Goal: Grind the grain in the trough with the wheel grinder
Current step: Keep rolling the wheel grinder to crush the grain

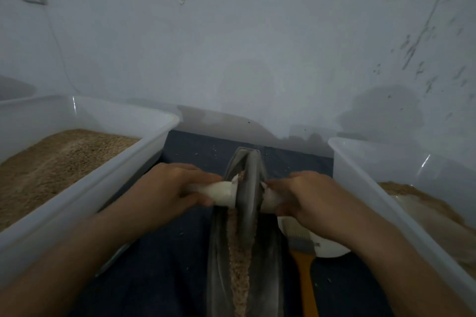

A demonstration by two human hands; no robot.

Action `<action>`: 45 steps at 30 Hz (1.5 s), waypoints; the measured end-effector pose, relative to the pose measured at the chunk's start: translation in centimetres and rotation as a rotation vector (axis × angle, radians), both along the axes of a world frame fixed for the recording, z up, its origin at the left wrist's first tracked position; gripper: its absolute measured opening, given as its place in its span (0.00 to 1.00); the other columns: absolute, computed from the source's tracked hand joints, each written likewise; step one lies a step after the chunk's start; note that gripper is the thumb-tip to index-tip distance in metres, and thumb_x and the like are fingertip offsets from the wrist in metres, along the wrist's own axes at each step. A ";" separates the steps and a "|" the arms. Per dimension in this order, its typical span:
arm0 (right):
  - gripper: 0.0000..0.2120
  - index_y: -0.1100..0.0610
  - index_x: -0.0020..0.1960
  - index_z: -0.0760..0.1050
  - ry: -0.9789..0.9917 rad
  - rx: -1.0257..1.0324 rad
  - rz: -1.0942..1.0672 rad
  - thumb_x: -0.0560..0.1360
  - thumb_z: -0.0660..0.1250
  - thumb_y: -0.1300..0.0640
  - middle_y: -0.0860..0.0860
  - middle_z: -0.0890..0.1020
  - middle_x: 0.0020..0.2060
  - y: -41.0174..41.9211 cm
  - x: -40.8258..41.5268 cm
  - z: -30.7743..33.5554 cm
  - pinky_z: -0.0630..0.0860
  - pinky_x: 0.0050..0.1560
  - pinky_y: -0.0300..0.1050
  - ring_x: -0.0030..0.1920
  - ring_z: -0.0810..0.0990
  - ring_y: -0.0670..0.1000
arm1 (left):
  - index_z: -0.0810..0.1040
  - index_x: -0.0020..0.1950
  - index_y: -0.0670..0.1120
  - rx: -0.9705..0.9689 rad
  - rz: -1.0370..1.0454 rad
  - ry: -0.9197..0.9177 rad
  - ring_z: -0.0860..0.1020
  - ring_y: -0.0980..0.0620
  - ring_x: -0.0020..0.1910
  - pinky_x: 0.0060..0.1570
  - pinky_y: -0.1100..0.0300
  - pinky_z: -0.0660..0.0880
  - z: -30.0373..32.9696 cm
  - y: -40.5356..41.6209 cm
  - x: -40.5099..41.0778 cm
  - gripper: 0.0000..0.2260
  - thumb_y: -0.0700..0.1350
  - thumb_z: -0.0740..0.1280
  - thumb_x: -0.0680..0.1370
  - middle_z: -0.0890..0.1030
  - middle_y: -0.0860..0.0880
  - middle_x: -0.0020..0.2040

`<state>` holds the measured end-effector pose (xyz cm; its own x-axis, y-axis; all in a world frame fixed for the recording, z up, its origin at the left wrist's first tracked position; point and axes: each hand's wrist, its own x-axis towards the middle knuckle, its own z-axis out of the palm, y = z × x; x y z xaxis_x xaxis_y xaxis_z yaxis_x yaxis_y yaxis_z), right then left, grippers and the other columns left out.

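Pointing away: trough (268, 260), wheel grinder (249, 198).

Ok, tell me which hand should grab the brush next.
Right. The brush lies just right of the trough, directly under the right hand; the left hand would have to cross the wheel.

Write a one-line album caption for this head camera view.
Both hands, left hand and right hand, grip the wheel grinder handles over grain in the trough.

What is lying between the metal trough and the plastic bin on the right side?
In the head view, a paintbrush with an orange handle and a white bowl lie there.
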<state>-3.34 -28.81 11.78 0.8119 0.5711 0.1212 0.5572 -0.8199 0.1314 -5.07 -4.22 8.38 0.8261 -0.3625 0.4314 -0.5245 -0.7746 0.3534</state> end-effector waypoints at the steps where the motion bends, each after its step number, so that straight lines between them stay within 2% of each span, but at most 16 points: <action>1: 0.17 0.46 0.66 0.71 0.022 -0.046 0.018 0.77 0.62 0.55 0.49 0.77 0.54 0.0 -0.7 0.4 0.65 0.45 0.38 0.55 0.75 0.49 | 0.74 0.58 0.68 -0.016 -0.058 0.113 0.76 0.69 0.49 0.48 0.78 0.67 0.5 0.4 -0.4 0.18 0.54 0.71 0.70 0.78 0.70 0.47; 5: 0.12 0.49 0.57 0.77 0.172 -0.129 0.075 0.75 0.65 0.49 0.48 0.80 0.50 0.0 -4.0 2.5 0.72 0.49 0.39 0.50 0.78 0.47 | 0.72 0.58 0.73 0.007 -0.311 0.426 0.77 0.68 0.53 0.53 0.74 0.70 2.4 1.9 -1.7 0.18 0.64 0.68 0.68 0.78 0.70 0.53; 9: 0.14 0.48 0.59 0.75 0.168 -0.135 0.087 0.76 0.63 0.47 0.48 0.80 0.51 -0.3 -4.8 3.0 0.71 0.48 0.39 0.51 0.77 0.46 | 0.73 0.57 0.72 -0.004 -0.355 0.484 0.77 0.67 0.53 0.53 0.73 0.70 2.8 1.6 -2.1 0.18 0.64 0.67 0.68 0.79 0.69 0.53; 11: 0.13 0.49 0.60 0.75 0.161 -0.112 0.041 0.76 0.65 0.51 0.49 0.79 0.53 -0.1 -3.8 2.4 0.70 0.47 0.38 0.53 0.77 0.47 | 0.72 0.56 0.74 -0.012 -0.287 0.416 0.77 0.68 0.51 0.51 0.73 0.71 2.4 1.3 -1.9 0.17 0.65 0.66 0.67 0.79 0.70 0.51; 14: 0.23 0.43 0.69 0.66 0.120 -0.009 -0.033 0.76 0.65 0.54 0.51 0.78 0.58 -0.1 -1.2 1.0 0.70 0.52 0.39 0.57 0.76 0.50 | 0.71 0.53 0.76 -0.014 -0.071 0.248 0.77 0.67 0.50 0.52 0.65 0.73 1.3 0.5 -1.0 0.15 0.65 0.65 0.67 0.79 0.68 0.50; 18: 0.27 0.41 0.73 0.58 -0.027 0.124 -0.058 0.78 0.59 0.61 0.49 0.74 0.61 -0.3 1.2 -0.8 0.67 0.57 0.40 0.60 0.70 0.49 | 0.74 0.64 0.58 0.087 0.144 -0.190 0.79 0.51 0.52 0.53 0.54 0.73 -1.2 -1.0 0.2 0.19 0.52 0.69 0.74 0.81 0.55 0.56; 20: 0.27 0.42 0.73 0.58 -0.042 0.165 -0.056 0.79 0.59 0.60 0.49 0.73 0.60 -0.4 1.5 -1.2 0.67 0.56 0.41 0.59 0.69 0.49 | 0.74 0.66 0.55 0.125 0.143 -0.238 0.79 0.50 0.53 0.53 0.53 0.72 -1.4 -1.1 0.5 0.20 0.51 0.68 0.74 0.80 0.54 0.57; 23: 0.21 0.42 0.71 0.64 -0.009 0.101 -0.012 0.79 0.59 0.55 0.49 0.76 0.57 -0.4 0.9 -0.6 0.66 0.49 0.39 0.57 0.72 0.48 | 0.74 0.64 0.58 0.063 0.064 -0.124 0.78 0.55 0.54 0.56 0.57 0.72 -0.6 -0.4 0.3 0.20 0.51 0.70 0.73 0.80 0.57 0.57; 27: 0.15 0.42 0.61 0.74 0.121 0.011 0.080 0.74 0.67 0.48 0.45 0.81 0.48 -0.5 -2.0 1.8 0.69 0.43 0.38 0.49 0.77 0.45 | 0.75 0.54 0.71 -0.028 -0.142 0.239 0.76 0.69 0.51 0.50 0.75 0.70 1.6 0.8 -1.3 0.16 0.57 0.71 0.69 0.80 0.67 0.51; 29: 0.15 0.44 0.57 0.76 0.194 -0.012 0.108 0.71 0.68 0.43 0.45 0.81 0.43 -0.7 -3.5 2.9 0.71 0.40 0.36 0.43 0.78 0.42 | 0.75 0.55 0.72 -0.030 -0.266 0.368 0.77 0.69 0.51 0.50 0.74 0.71 2.6 1.5 -2.1 0.16 0.61 0.69 0.68 0.79 0.69 0.52; 32: 0.20 0.41 0.59 0.75 0.241 -0.023 0.115 0.69 0.68 0.38 0.42 0.81 0.46 -1.0 -4.6 3.7 0.72 0.44 0.34 0.45 0.77 0.40 | 0.74 0.57 0.70 -0.014 -0.363 0.463 0.77 0.66 0.54 0.53 0.71 0.71 3.3 1.7 -2.6 0.18 0.63 0.68 0.68 0.78 0.68 0.54; 34: 0.20 0.42 0.60 0.75 0.235 -0.028 0.104 0.70 0.67 0.39 0.43 0.81 0.46 -1.0 -4.4 3.5 0.72 0.44 0.34 0.45 0.77 0.40 | 0.73 0.57 0.72 -0.023 -0.341 0.473 0.76 0.68 0.54 0.54 0.72 0.71 3.2 1.4 -2.5 0.17 0.63 0.67 0.68 0.78 0.70 0.54; 37: 0.16 0.44 0.61 0.74 0.208 -0.009 0.029 0.74 0.66 0.46 0.47 0.80 0.49 -0.6 -2.5 2.1 0.69 0.39 0.33 0.47 0.78 0.45 | 0.71 0.55 0.75 0.002 -0.186 0.319 0.76 0.69 0.51 0.51 0.72 0.71 2.1 0.8 -1.7 0.16 0.62 0.66 0.69 0.77 0.72 0.50; 39: 0.20 0.45 0.68 0.69 0.146 0.035 -0.036 0.77 0.64 0.52 0.50 0.79 0.55 -0.3 -0.7 0.7 0.71 0.45 0.38 0.53 0.77 0.49 | 0.73 0.59 0.71 0.037 -0.015 0.143 0.76 0.65 0.52 0.54 0.64 0.73 0.9 0.2 -0.9 0.16 0.57 0.67 0.72 0.79 0.67 0.52; 42: 0.27 0.45 0.73 0.59 -0.028 0.088 -0.084 0.78 0.60 0.61 0.50 0.73 0.62 0.1 1.3 -1.0 0.66 0.55 0.39 0.61 0.70 0.49 | 0.75 0.64 0.56 0.066 0.133 -0.164 0.79 0.51 0.53 0.54 0.52 0.74 -1.0 -0.9 0.2 0.18 0.50 0.68 0.75 0.81 0.54 0.55; 45: 0.30 0.45 0.75 0.54 -0.112 0.109 -0.064 0.78 0.59 0.63 0.48 0.71 0.63 0.1 1.6 -1.7 0.64 0.59 0.40 0.63 0.66 0.49 | 0.76 0.64 0.52 0.043 0.141 -0.201 0.80 0.50 0.51 0.52 0.53 0.74 -1.3 -0.8 0.6 0.19 0.49 0.70 0.74 0.82 0.51 0.55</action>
